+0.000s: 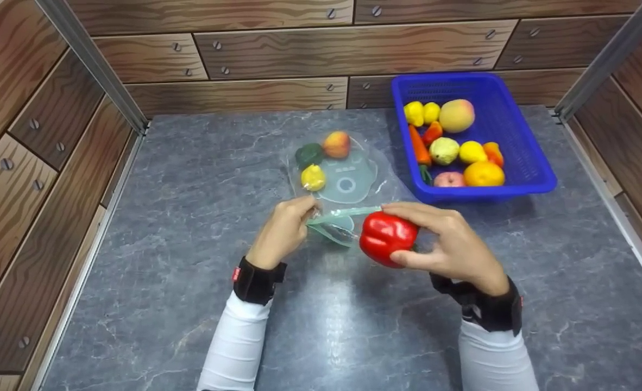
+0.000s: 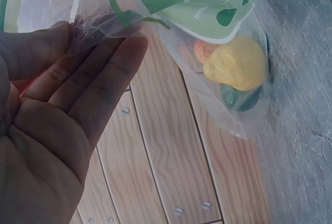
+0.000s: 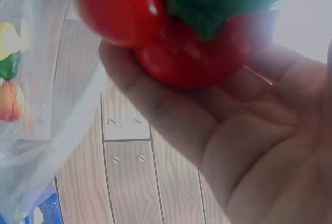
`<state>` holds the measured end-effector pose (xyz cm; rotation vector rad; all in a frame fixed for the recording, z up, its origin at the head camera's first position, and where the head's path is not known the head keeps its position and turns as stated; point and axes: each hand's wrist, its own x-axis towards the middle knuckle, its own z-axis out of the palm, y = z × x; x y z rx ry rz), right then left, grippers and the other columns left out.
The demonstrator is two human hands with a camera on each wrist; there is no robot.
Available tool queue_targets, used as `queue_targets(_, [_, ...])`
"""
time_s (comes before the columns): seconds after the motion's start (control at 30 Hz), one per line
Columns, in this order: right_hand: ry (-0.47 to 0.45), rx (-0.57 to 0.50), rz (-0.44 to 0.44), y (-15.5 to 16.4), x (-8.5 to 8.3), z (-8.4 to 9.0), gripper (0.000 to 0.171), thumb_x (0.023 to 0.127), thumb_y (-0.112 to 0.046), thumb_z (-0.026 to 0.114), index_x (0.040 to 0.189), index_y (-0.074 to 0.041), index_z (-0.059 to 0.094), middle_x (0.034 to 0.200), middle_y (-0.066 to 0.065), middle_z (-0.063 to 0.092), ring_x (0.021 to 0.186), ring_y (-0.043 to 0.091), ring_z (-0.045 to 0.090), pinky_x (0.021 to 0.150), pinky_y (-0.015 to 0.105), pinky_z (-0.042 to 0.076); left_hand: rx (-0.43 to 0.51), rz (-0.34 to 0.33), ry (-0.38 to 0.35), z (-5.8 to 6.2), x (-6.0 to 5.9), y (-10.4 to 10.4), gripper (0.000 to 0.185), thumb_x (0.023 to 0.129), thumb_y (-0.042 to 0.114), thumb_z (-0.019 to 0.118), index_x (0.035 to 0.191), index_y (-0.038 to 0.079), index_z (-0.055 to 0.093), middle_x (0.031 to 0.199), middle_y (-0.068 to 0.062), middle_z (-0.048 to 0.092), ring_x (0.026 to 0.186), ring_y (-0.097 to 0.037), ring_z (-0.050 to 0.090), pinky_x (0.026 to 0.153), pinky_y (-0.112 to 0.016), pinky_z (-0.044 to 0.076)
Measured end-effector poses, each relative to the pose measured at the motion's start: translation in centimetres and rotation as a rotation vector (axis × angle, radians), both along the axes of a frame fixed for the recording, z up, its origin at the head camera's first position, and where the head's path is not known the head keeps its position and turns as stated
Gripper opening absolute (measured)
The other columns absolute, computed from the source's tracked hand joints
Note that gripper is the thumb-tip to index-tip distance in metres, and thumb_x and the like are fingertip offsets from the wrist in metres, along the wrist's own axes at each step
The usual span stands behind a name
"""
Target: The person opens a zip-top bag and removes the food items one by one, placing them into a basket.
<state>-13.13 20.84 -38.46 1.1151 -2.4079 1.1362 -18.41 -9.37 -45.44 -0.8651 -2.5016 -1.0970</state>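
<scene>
A clear zip bag lies on the grey marbled worktop, its closed end pointing toward 12 o'clock and its mouth toward 6 o'clock, near the person. Inside it, at the far end, sit three pieces: a dark green vegetable at about 10 o'clock, a peach-coloured fruit at 12 o'clock just beside it, and a yellow fruit at 8 o'clock below the green one. In the left wrist view the yellow piece lies in front, with the orange and green ones partly hidden behind it.

The left hand pinches the bag's rim at its left corner, with the fingers curled over the plastic and lifting the opening. The right hand holds a red bell pepper, fingers wrapped round it from above and thumb below; the pepper is off the worktop, right at the bag's mouth, at 3 o'clock from the left hand. The right wrist view shows its green stem turned toward the palm.

At 1 o'clock from the bag stands a blue plastic basket, well stocked: two yellow peppers and a mango at the far end, a carrot along the left wall, a pale green pear, a lemon, an orange and a pink apple at the near wall.
</scene>
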Motion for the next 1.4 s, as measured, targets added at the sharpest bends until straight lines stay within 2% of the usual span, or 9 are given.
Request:
queue_targets(0.17, [-0.014, -0.122, 0.040, 0.8, -0.2, 0.6, 0.065, 0.070, -0.005, 0.089, 0.132, -0.002, 0.069, 0.130, 0.013, 0.071, 0.120, 0.022, 0.068, 0.102, 0.023, 0.052, 0.000, 0.012, -0.013, 0.1, 0.1, -0.1, 0.021, 0.092, -0.015, 0.059, 0.096, 0.002, 0.071, 0.096, -0.009, 0.075, 0.090, -0.023, 0.074, 0.080, -0.031, 0.062])
queue_targets(0.27, [-0.015, -0.215, 0.001, 1.6, -0.4, 0.7, 0.065, 0.067, 0.004, 0.088, 0.129, 0.002, 0.069, 0.129, 0.016, 0.071, 0.122, 0.017, 0.066, 0.103, 0.025, 0.053, 0.001, 0.009, -0.012, 0.2, 0.2, -0.1, 0.022, 0.092, -0.016, 0.059, 0.096, 0.002, 0.071, 0.095, -0.009, 0.075, 0.089, -0.023, 0.073, 0.079, -0.030, 0.061])
queue_targets(0.43, [-0.043, -0.286, -0.172, 3.4, -1.2, 0.9, 0.065, 0.067, 0.012, 0.086, 0.129, 0.002, 0.069, 0.129, 0.011, 0.071, 0.117, 0.013, 0.067, 0.098, 0.022, 0.054, 0.001, -0.001, 0.000, 0.3, 0.2, 0.1, 0.022, 0.092, -0.015, 0.059, 0.096, 0.002, 0.071, 0.094, -0.010, 0.075, 0.089, -0.023, 0.074, 0.079, -0.029, 0.061])
queue_targets(0.67, [-0.176, -0.321, -0.393, 6.2, -4.8, 1.8, 0.052, 0.078, 0.010, 0.082, 0.128, 0.000, 0.071, 0.122, -0.002, 0.073, 0.105, 0.007, 0.069, 0.089, 0.015, 0.055, 0.005, 0.007, 0.017, 0.3, 0.2, 0.1, 0.015, 0.096, -0.009, 0.061, 0.095, 0.002, 0.072, 0.093, -0.010, 0.075, 0.087, -0.024, 0.074, 0.079, -0.031, 0.062])
queue_targets(0.73, [-0.208, -0.303, -0.468, 7.0, -5.9, 2.3, 0.049, 0.082, 0.004, 0.083, 0.128, -0.002, 0.071, 0.121, 0.001, 0.073, 0.101, 0.005, 0.068, 0.087, 0.014, 0.055, 0.004, 0.006, 0.015, 0.3, 0.2, 0.0, 0.015, 0.097, -0.008, 0.061, 0.095, 0.002, 0.072, 0.093, -0.010, 0.075, 0.088, -0.024, 0.074, 0.079, -0.031, 0.062])
queue_targets(0.9, [-0.240, -0.181, -0.650, 8.8, -9.0, 3.2, 0.050, 0.086, -0.017, 0.084, 0.132, -0.004, 0.069, 0.126, 0.024, 0.069, 0.092, 0.001, 0.062, 0.079, 0.012, 0.050, -0.002, 0.004, 0.010, 0.2, 0.2, 0.0, 0.014, 0.097, -0.007, 0.062, 0.096, 0.002, 0.072, 0.095, -0.010, 0.076, 0.089, -0.025, 0.074, 0.081, -0.031, 0.062])
queue_targets(1.03, [-0.227, -0.068, -0.760, 9.6, -11.7, 3.8, 0.056, 0.087, -0.033, 0.081, 0.133, -0.004, 0.068, 0.126, 0.029, 0.068, 0.099, 0.021, 0.065, 0.079, 0.019, 0.044, 0.004, -0.001, 0.018, 0.3, 0.2, 0.0, 0.014, 0.097, -0.007, 0.062, 0.096, 0.002, 0.072, 0.092, -0.009, 0.074, 0.087, -0.023, 0.073, 0.078, -0.031, 0.061])
queue_targets(1.17, [-0.254, 0.021, -0.808, 10.1, -14.3, 3.7, 0.065, 0.090, -0.045, 0.074, 0.135, 0.001, 0.065, 0.127, 0.030, 0.067, 0.109, 0.043, 0.062, 0.082, 0.028, 0.044, 0.014, -0.010, 0.033, 0.3, 0.2, -0.1, 0.012, 0.097, -0.007, 0.062, 0.094, 0.001, 0.070, 0.088, -0.008, 0.071, 0.083, -0.022, 0.071, 0.075, -0.033, 0.061])
queue_targets(1.4, [-0.437, 0.159, -0.853, 11.1, -18.2, 2.1, 0.075, 0.094, -0.051, 0.064, 0.137, 0.010, 0.058, 0.129, 0.035, 0.062, 0.111, 0.046, 0.060, 0.091, 0.047, 0.055, 0.008, -0.008, 0.020, 0.3, 0.2, 0.0, 0.016, 0.095, -0.011, 0.061, 0.095, 0.001, 0.071, 0.091, -0.009, 0.073, 0.086, -0.022, 0.073, 0.077, -0.031, 0.061])
